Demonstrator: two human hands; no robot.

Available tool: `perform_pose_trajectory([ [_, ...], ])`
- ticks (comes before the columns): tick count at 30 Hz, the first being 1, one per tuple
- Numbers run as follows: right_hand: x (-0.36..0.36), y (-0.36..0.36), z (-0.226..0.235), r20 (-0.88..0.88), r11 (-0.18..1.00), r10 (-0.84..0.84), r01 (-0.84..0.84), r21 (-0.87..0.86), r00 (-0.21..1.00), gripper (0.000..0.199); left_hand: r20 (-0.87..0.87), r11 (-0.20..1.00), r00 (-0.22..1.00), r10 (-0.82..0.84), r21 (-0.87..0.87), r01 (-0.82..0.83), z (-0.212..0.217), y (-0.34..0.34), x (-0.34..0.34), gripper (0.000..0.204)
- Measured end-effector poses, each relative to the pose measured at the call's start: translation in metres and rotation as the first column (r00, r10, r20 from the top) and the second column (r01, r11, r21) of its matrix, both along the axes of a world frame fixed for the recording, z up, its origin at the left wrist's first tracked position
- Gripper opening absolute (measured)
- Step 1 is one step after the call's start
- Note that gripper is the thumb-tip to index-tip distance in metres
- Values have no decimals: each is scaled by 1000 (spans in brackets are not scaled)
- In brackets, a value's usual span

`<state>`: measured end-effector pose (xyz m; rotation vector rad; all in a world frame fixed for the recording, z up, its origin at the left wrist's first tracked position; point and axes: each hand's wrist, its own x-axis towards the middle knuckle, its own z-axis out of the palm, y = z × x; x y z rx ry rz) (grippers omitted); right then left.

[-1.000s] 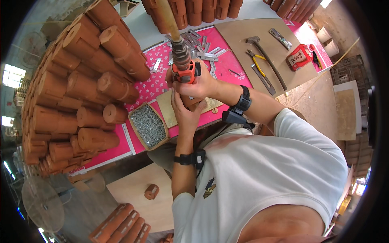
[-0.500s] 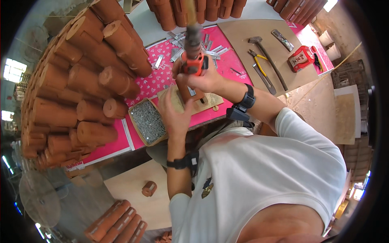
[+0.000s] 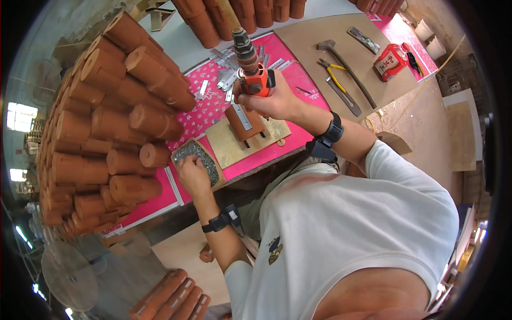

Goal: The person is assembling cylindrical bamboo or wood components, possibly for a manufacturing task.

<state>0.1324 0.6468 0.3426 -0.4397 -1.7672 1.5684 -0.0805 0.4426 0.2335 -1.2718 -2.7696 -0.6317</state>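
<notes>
My right hand (image 3: 269,101) grips an orange power tool (image 3: 252,69) hanging from a hose, held just above a terracotta piece (image 3: 244,125) with a metal strip across it. That piece rests on a small wooden board (image 3: 234,146) on the pink bench top (image 3: 298,101). My left hand (image 3: 193,173) reaches into a shallow wooden tray of small screws (image 3: 198,157) at the bench's near edge, fingers down in the pile. Both wrists wear black bands.
A tall stack of terracotta tiles (image 3: 106,133) fills the left. Metal strips (image 3: 224,74) lie scattered behind the tool. A hammer (image 3: 344,66), pliers (image 3: 335,80) and a red can (image 3: 389,61) sit on a brown board at right. More tiles (image 3: 170,296) lie on the floor.
My left hand has left the tool and the terracotta piece and dropped to the screw tray. The right hand keeps the tool above the piece, now plainly visible.
</notes>
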Motion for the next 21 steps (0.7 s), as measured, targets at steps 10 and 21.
perform_pose_trajectory([
  [10,12,1,0,-39,999,-44,44,-3,998,17,1,1000,1000,5,-22,-5,-2,3,-6,14],
  [21,17,8,-6,0,995,-89,89,-44,996,22,-99,986,995,19,164,-2,-1,-6,-2,16],
])
